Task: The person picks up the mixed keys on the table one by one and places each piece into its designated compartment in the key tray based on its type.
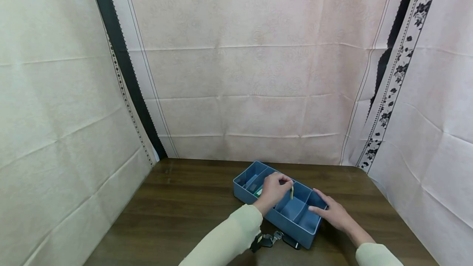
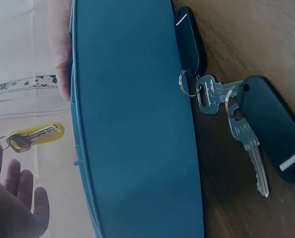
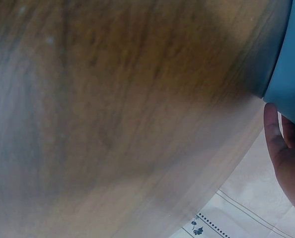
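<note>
My left hand [image 1: 275, 190] is above the blue divided box [image 1: 286, 223], its fingertips pinching a small metal ring. From the ring hang a silver key [image 2: 19, 143] and a yellow tag [image 2: 58, 131]; in the left wrist view they show beyond the box's rim. My right hand [image 1: 334, 213] holds the right end of the box, thumb over the rim and fingers along the outer far side. In the right wrist view, its fingertips [image 3: 270, 111] lie against the box's corner.
On the brown table [image 1: 177, 204], against the near side of the box, lie keys [image 2: 247, 134] on rings with dark tags [image 2: 274, 129]. A green and white item [image 1: 258, 192] sits inside the box, partly behind my left hand. Pale cloth [image 1: 240, 73] hangs around the table.
</note>
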`<act>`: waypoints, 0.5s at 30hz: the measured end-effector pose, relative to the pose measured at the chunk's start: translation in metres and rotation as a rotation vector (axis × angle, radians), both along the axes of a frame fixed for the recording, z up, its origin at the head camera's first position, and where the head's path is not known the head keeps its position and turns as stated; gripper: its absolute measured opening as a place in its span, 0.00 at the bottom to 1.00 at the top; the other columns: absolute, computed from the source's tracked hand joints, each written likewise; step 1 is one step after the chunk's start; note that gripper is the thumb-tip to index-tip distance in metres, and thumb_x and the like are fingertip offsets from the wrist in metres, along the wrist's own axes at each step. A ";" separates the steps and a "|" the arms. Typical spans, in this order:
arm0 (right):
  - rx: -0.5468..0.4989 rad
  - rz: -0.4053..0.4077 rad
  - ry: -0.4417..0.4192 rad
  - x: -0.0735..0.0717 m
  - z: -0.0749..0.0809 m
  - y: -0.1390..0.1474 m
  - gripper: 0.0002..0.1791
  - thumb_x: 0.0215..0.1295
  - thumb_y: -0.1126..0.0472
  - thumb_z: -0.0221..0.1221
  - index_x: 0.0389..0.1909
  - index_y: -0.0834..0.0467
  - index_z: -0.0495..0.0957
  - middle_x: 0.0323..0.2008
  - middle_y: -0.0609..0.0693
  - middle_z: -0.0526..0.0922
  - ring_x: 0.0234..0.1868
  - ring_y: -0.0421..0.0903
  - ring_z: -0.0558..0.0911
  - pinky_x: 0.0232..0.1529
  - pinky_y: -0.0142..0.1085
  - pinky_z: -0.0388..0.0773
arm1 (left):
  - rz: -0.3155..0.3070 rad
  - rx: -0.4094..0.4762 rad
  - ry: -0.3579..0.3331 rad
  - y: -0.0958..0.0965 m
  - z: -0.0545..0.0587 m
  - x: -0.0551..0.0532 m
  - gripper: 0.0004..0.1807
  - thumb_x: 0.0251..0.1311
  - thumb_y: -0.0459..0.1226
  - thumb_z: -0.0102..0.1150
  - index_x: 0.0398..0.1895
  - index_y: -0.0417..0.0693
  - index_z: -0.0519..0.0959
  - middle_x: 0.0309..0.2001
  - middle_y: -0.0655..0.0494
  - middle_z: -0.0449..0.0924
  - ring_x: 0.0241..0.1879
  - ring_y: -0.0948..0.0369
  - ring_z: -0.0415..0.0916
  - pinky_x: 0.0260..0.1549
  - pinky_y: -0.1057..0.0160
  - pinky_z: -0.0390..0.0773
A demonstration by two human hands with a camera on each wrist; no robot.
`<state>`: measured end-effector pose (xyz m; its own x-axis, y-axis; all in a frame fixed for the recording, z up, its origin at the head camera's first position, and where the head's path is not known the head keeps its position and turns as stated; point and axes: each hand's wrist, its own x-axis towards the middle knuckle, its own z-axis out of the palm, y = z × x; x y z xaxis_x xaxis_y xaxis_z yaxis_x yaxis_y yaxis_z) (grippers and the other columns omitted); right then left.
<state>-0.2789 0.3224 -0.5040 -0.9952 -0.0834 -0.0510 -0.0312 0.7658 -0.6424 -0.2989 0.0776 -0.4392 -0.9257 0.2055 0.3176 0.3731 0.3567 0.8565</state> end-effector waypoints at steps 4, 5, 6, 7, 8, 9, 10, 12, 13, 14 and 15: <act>-0.001 0.006 0.008 0.001 0.000 0.001 0.47 0.67 0.35 0.56 0.77 0.55 0.51 0.69 0.76 0.56 0.63 0.77 0.64 0.54 0.72 0.63 | 0.004 0.018 -0.033 0.004 -0.002 -0.002 0.04 0.64 0.40 0.65 0.32 0.55 0.86 0.33 0.68 0.75 0.35 0.68 0.71 0.34 0.67 0.76; -0.001 0.008 0.011 0.001 0.000 0.001 0.47 0.67 0.36 0.56 0.77 0.55 0.51 0.68 0.76 0.57 0.63 0.77 0.64 0.54 0.72 0.63 | 0.005 0.020 -0.042 0.005 -0.003 -0.003 0.04 0.65 0.41 0.65 0.32 0.55 0.86 0.33 0.68 0.75 0.35 0.68 0.71 0.34 0.67 0.76; -0.001 0.009 0.013 0.001 0.000 0.001 0.47 0.67 0.36 0.56 0.77 0.55 0.52 0.68 0.76 0.57 0.63 0.77 0.64 0.54 0.72 0.63 | 0.006 0.020 -0.042 0.006 -0.004 -0.003 0.04 0.65 0.40 0.64 0.32 0.54 0.86 0.33 0.67 0.75 0.34 0.67 0.71 0.34 0.67 0.76; 0.000 0.010 0.016 0.001 0.000 0.001 0.47 0.67 0.36 0.56 0.77 0.55 0.52 0.68 0.76 0.57 0.63 0.76 0.64 0.54 0.72 0.63 | 0.008 0.019 -0.042 0.006 -0.005 -0.004 0.04 0.65 0.40 0.64 0.33 0.53 0.86 0.33 0.67 0.75 0.34 0.67 0.72 0.34 0.67 0.77; 0.001 0.011 0.019 0.001 0.000 0.001 0.47 0.67 0.36 0.56 0.77 0.55 0.52 0.68 0.76 0.57 0.63 0.76 0.64 0.54 0.72 0.63 | 0.009 0.017 -0.045 0.007 -0.006 -0.005 0.05 0.65 0.40 0.64 0.33 0.52 0.86 0.33 0.67 0.75 0.34 0.67 0.72 0.34 0.67 0.76; 0.001 0.010 0.020 0.001 0.000 0.001 0.47 0.67 0.36 0.56 0.77 0.56 0.52 0.68 0.76 0.57 0.63 0.76 0.64 0.54 0.72 0.63 | 0.010 0.016 -0.047 0.007 -0.007 -0.006 0.05 0.65 0.40 0.64 0.33 0.52 0.86 0.33 0.67 0.75 0.34 0.67 0.72 0.34 0.67 0.77; 0.001 0.010 0.020 0.001 0.000 0.001 0.47 0.67 0.36 0.56 0.77 0.56 0.52 0.68 0.76 0.57 0.63 0.76 0.65 0.54 0.72 0.63 | 0.011 0.014 -0.050 0.008 -0.008 -0.007 0.05 0.65 0.40 0.64 0.34 0.51 0.86 0.33 0.67 0.75 0.34 0.68 0.71 0.34 0.67 0.77; 0.001 0.010 0.021 0.001 0.000 0.001 0.47 0.67 0.36 0.57 0.77 0.56 0.52 0.68 0.76 0.57 0.63 0.76 0.65 0.54 0.72 0.63 | 0.011 0.013 -0.052 0.009 -0.010 -0.009 0.05 0.65 0.40 0.64 0.34 0.50 0.86 0.33 0.68 0.75 0.34 0.68 0.71 0.35 0.67 0.77; 0.001 0.011 0.022 0.001 0.000 0.001 0.46 0.67 0.36 0.57 0.77 0.55 0.52 0.68 0.76 0.58 0.63 0.76 0.65 0.54 0.72 0.63 | 0.010 0.012 -0.049 0.009 -0.011 -0.010 0.05 0.65 0.39 0.64 0.34 0.50 0.86 0.33 0.68 0.75 0.34 0.68 0.71 0.35 0.67 0.77; 0.000 0.012 0.023 0.001 0.001 0.001 0.46 0.67 0.36 0.57 0.77 0.55 0.52 0.68 0.76 0.58 0.63 0.76 0.64 0.54 0.72 0.63 | 0.009 0.010 -0.047 0.010 -0.011 -0.011 0.05 0.65 0.39 0.64 0.34 0.49 0.86 0.33 0.67 0.75 0.34 0.68 0.71 0.35 0.67 0.77; 0.001 0.012 0.023 0.001 0.001 0.001 0.46 0.67 0.36 0.56 0.77 0.55 0.52 0.68 0.76 0.58 0.63 0.76 0.64 0.54 0.72 0.63 | 0.008 0.006 -0.042 0.010 -0.012 -0.011 0.05 0.65 0.39 0.64 0.34 0.49 0.86 0.33 0.67 0.75 0.34 0.68 0.71 0.35 0.67 0.77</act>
